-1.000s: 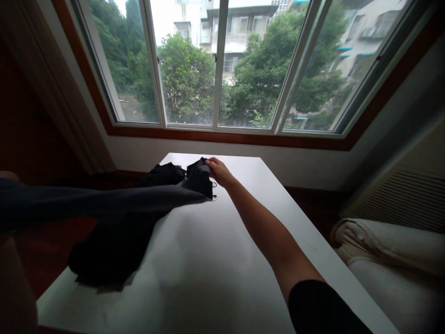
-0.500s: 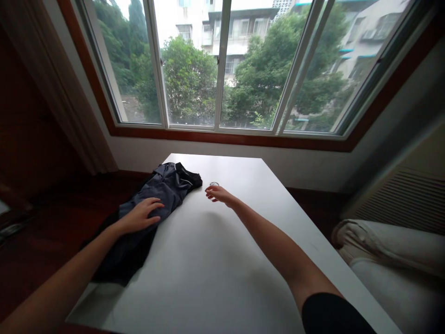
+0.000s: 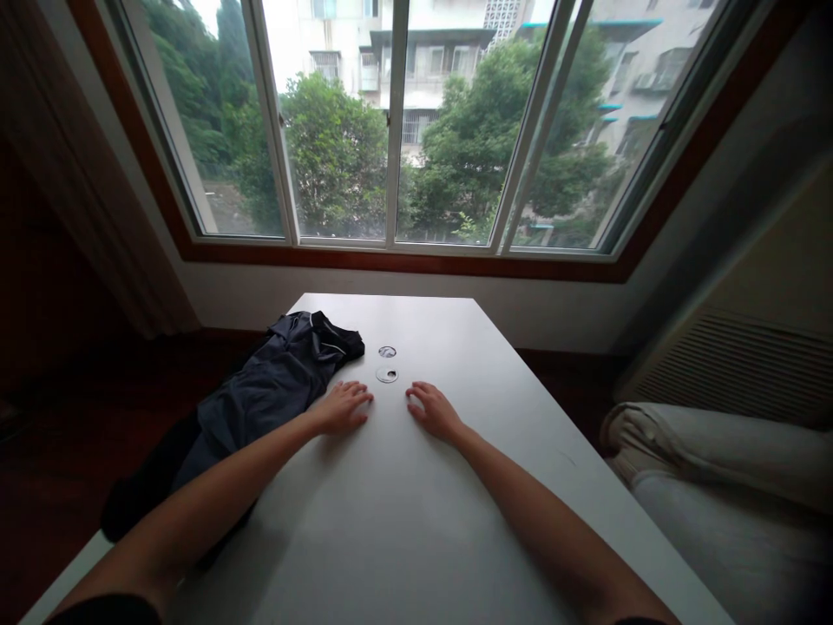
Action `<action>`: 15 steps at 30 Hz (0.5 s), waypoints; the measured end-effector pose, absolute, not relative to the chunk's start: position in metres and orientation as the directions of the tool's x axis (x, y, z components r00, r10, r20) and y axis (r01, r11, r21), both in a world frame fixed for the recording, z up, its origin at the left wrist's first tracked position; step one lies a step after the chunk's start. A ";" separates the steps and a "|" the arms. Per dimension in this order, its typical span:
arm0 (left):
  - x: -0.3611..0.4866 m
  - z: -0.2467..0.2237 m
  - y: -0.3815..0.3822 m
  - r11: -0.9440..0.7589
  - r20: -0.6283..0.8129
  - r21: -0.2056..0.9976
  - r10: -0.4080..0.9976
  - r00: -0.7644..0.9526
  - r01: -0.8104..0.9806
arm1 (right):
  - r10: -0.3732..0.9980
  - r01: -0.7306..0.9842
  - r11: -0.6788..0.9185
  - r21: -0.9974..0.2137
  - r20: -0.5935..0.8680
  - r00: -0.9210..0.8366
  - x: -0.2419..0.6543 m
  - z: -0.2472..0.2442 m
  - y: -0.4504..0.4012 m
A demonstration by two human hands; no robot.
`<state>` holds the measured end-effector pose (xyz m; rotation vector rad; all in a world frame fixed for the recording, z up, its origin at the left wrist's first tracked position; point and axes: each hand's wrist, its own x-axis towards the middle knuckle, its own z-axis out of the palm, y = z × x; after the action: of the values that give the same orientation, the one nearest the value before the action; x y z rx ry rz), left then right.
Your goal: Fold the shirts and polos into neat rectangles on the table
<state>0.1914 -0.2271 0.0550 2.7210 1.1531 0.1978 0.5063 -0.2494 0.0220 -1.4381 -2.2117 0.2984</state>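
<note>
Over the white table (image 3: pixel 416 503), my left hand (image 3: pixel 344 406) is open with fingers spread and holds nothing. It is close to the right edge of a dark blue-grey garment (image 3: pixel 260 378) with black parts and a white trim line, which lies along the table's left side. My right hand (image 3: pixel 435 410) is also open, fingers slightly curved, with nothing in it. Just beyond the two hands are two round items: a disc with a dark spot (image 3: pixel 386 375) and, behind it, a round opening or ring (image 3: pixel 387 351); which one is too small to tell.
A wide window (image 3: pixel 390 250) with a brown frame is beyond the table's far edge. Light rolled fabric or cushions (image 3: pixel 709 451) lie at the right, beside a slatted panel (image 3: pixel 748 369). A curtain (image 3: pixel 130 252) hangs at the left.
My left hand has left the garment and moved right over the bare table. My right hand has drawn back from the round items, and the disc now shows in front of the ring.
</note>
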 end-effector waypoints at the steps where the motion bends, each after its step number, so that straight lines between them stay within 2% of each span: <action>1: 0.205 0.053 -0.223 -0.689 0.068 0.225 0.716 0.695 0.688 | 0.905 0.804 0.416 -0.424 0.276 -0.323 0.508 0.021 -0.248; 7: 0.260 0.031 -0.213 -0.624 0.199 0.268 0.781 0.591 0.734 | 0.896 0.830 0.412 -0.376 0.333 -0.293 0.514 0.014 -0.237; 11: 0.255 0.021 -0.222 -0.631 0.289 0.270 0.774 0.564 0.728 | 0.887 0.834 0.422 -0.355 0.351 -0.300 0.514 0.010 -0.239; 15: 0.238 0.021 -0.223 -0.637 0.305 0.305 0.769 0.562 0.707 | 0.890 0.839 0.417 -0.348 0.345 -0.299 0.513 0.011 -0.242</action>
<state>0.2377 -0.2232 0.0214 2.6428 1.2585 0.6254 0.5131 -0.2416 0.0107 -1.4649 -2.1918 0.1381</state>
